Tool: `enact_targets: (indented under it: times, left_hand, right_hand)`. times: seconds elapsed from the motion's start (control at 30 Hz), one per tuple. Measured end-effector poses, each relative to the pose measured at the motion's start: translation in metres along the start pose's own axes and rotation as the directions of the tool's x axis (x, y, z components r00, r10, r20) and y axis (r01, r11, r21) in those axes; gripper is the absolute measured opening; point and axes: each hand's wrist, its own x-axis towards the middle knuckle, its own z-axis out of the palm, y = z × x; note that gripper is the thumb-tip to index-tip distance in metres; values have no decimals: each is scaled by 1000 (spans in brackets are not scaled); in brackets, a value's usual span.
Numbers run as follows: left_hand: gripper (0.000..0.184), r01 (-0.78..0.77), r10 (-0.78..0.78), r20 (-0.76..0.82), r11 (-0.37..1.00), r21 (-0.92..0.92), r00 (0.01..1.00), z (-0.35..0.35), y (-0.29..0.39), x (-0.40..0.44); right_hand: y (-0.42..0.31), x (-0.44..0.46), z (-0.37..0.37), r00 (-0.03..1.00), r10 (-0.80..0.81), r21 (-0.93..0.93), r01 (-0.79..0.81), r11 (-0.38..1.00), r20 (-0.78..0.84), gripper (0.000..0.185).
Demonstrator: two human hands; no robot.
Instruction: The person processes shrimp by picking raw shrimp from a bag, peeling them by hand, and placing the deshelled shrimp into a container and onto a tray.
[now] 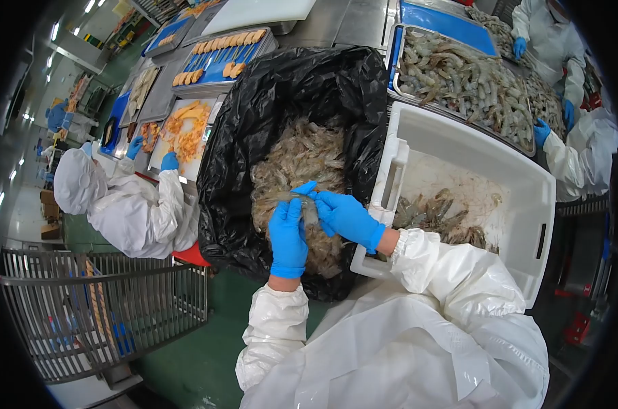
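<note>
Over a heap of shrimp shells point(307, 153), my two blue-gloved hands meet. The fingers of my left hand point(288, 237) are closed on a greyish shrimp point(309, 210). My right hand point(348, 218) pinches the same shrimp from the other side, its fingertips partly hiding it. The shells lie in a container lined with a black plastic bag point(227, 136). Just right of my right hand stands a white plastic crate point(476, 136). Several unpeeled shrimp point(428, 213) lie in its near part, some hidden behind my right sleeve.
A metal tray point(466, 85) heaped with shrimp stands beyond the crate. At left, a co-worker point(131, 204) handles orange pieces on a white board point(186, 136). Skewers point(224, 54) lie on a blue tray. Other co-workers point(578, 136) stand at right. A metal rack point(111, 307) is lower left.
</note>
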Motion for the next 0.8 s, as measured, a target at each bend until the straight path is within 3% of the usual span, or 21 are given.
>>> enact_targets:
  times: [0.03,0.07,0.1,0.13,0.17,0.2,0.23,0.27,0.3,0.33,0.4,0.5,0.6,0.67,0.7,0.73,0.77,0.8]
  left_hand:
    - [24,81,-80,13,991,-108,997,1,0,2]
    - [36,-1,11,122,997,-77,993,2,4,0]
    - [34,0,1,51,1000,-13,999,8,8,-1]
    - [30,-72,65,39,974,215,997,4,10,0]
    - [27,-125,140,5,868,481,990,3,12,-1]
    - [26,-126,163,-18,824,553,986,10,15,-4]
    - [25,-235,246,55,801,550,968,13,10,-5]
    - [25,-291,278,110,782,551,954,12,5,-4]
    - [26,-287,265,120,791,540,957,10,1,-3]
    - [26,-282,259,120,795,537,958,8,-1,-1]
    - [29,-267,248,100,866,422,964,8,-7,1]
    - [31,-123,109,90,978,169,990,15,2,-1]
    - [39,31,-20,154,997,-69,988,6,-1,5]
    - [41,91,-61,165,979,-180,984,-3,-4,0]
    - [42,105,-85,156,986,-126,984,4,-1,-2]
    - [39,157,-153,186,988,-8,971,9,13,-4]
    - [30,19,-43,143,986,165,989,9,9,0]
    - [18,-28,5,58,913,408,998,-11,6,3]
  right_hand:
    - [4,2,-2,999,13,137,-19,990,47,24]
    - [9,4,-8,996,18,265,-39,964,83,24]
    - [16,8,-18,982,49,199,-86,976,184,31]
    - [-8,1,-23,965,153,132,-183,974,214,36]
    - [0,2,-25,953,142,142,-185,972,267,40]
    - [-6,-3,-22,964,67,-46,-57,997,256,42]
    - [-21,-7,-20,965,96,-258,-31,966,244,40]
    - [-3,-1,-13,985,-2,-379,70,923,175,35]
    - [8,3,-9,990,-31,-384,82,920,137,29]
    - [12,6,-10,986,-113,-593,166,788,126,25]
    - [22,8,-2,977,-215,-660,165,733,6,22]
    - [27,6,2,941,-313,-553,194,810,-128,24]
    - [17,6,0,987,-160,-358,139,923,-30,15]
    - [33,10,-10,996,13,84,-21,996,89,23]
    - [38,12,-10,976,78,296,-138,945,205,27]
    - [18,4,-19,977,108,189,-143,972,184,24]
    - [21,0,-21,993,30,235,-57,970,117,27]
    - [-3,-7,-24,998,-48,26,48,999,34,25]
